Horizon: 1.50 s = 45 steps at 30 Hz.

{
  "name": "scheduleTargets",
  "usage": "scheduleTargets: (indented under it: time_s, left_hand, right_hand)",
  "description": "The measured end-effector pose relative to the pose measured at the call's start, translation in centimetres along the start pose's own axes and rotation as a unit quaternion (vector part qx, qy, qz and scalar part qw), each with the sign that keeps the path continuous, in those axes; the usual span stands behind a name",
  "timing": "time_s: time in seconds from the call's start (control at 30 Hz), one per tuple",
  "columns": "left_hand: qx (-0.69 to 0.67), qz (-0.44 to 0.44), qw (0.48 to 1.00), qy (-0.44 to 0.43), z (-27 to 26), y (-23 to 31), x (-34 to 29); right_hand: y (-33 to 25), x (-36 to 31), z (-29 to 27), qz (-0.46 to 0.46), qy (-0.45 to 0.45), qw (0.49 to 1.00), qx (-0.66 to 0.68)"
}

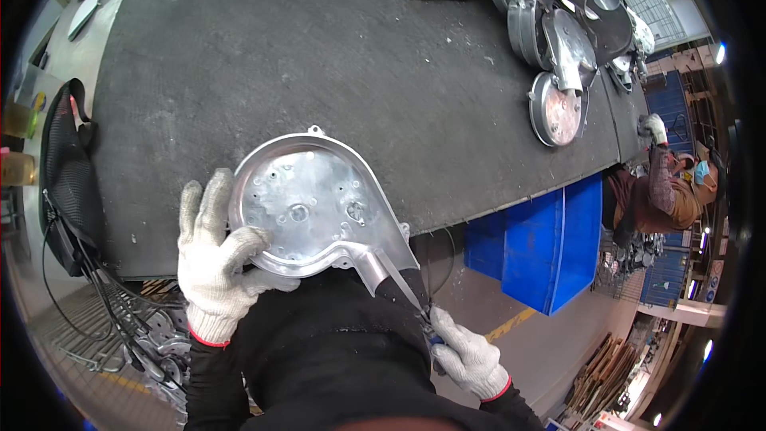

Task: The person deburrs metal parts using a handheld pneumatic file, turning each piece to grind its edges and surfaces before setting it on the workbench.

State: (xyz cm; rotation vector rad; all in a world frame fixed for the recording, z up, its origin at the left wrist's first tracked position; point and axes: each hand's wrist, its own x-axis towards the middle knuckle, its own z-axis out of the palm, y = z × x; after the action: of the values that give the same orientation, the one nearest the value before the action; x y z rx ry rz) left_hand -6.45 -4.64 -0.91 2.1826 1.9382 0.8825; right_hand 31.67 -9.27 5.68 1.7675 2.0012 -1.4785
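A silvery cast-metal housing (307, 199), round and shallow with a raised rim and a short spout, lies at the table's near edge, close to my body. My left hand (219, 259), in a white knit glove with a red cuff, grips its left rim, with fingers outside and the thumb reaching over the edge. My right hand (467, 355), gloved alike, is closed round the dark handle of a long, slim file-like tool (403, 283). The tool's grey metal blade lies along the housing's spout at the lower right. The exact blade type cannot be made out.
More metal housings (550, 40) are piled at the far right of the dark table (311, 48). A blue bin (542, 243) stands beyond the right edge. Black mesh object (68, 175) and cables sit left. Another person (670, 191) works at far right.
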Motion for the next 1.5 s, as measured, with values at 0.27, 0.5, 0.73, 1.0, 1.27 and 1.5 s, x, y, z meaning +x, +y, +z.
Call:
scheduleTargets:
  time_s: [0.27,0.5,0.73,1.0,1.27,1.5]
  left_hand:
    - [-0.002,-0.005,1.0,0.023,-0.1,-0.3,0.2]
    - [-0.006,0.008,1.0,0.028,0.5,0.1,0.3]
    - [-0.045,0.004,0.999,0.028,-0.7,-0.4,0.0]
    - [-0.084,0.008,0.996,-0.004,-1.3,-0.9,0.2]
    - [-0.092,0.003,0.995,-0.033,-1.3,-1.6,0.0]
    - [-0.078,0.013,0.997,0.008,-0.4,-0.3,0.4]
  right_hand:
    - [-1.6,0.0,0.0,0.038,-0.023,0.999,0.027]
    - [-1.5,0.3,0.8,-0.078,0.063,0.993,-0.056]
    - [-5.2,1.1,-4.8,-0.085,-0.035,0.984,-0.154]
    - [-10.5,4.3,-8.3,-0.01,-0.121,0.946,-0.302]
    - [-11.8,5.7,-7.1,0.058,-0.104,0.975,-0.186]
    - [-7.0,3.8,-8.7,-0.048,-0.102,0.986,-0.124]
